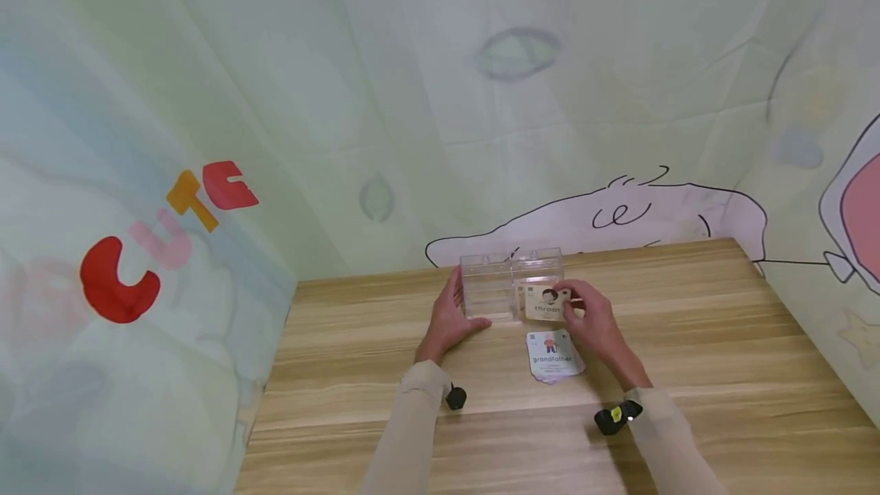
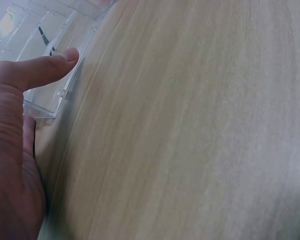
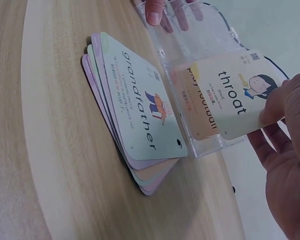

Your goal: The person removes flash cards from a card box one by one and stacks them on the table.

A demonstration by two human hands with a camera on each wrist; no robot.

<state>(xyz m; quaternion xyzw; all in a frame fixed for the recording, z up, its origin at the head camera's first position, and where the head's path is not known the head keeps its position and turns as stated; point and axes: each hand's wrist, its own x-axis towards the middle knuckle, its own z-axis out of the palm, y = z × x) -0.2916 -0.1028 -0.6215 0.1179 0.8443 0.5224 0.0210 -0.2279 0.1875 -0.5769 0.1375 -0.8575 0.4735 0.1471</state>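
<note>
Clear glossy plastic box [image 1: 512, 281], smooth paper cards [image 3: 140, 120], matt wooden table [image 1: 687, 373].

The clear plastic two-compartment box [image 1: 512, 285] stands on the wooden tabletop [image 1: 687, 342] toward its far edge, before the printed wall cloth [image 1: 481, 98]; the left hand [image 1: 450, 319] rests against the box's left side, its thumb along the near wall; the right hand [image 1: 594, 319] is at the box's right end, pinching the "throat" picture card [image 1: 546, 304] over the right compartment; the fanned stack of picture cards topped "grandfather" [image 1: 553, 356] lies on the tabletop just before the box, nearer the person.
</note>
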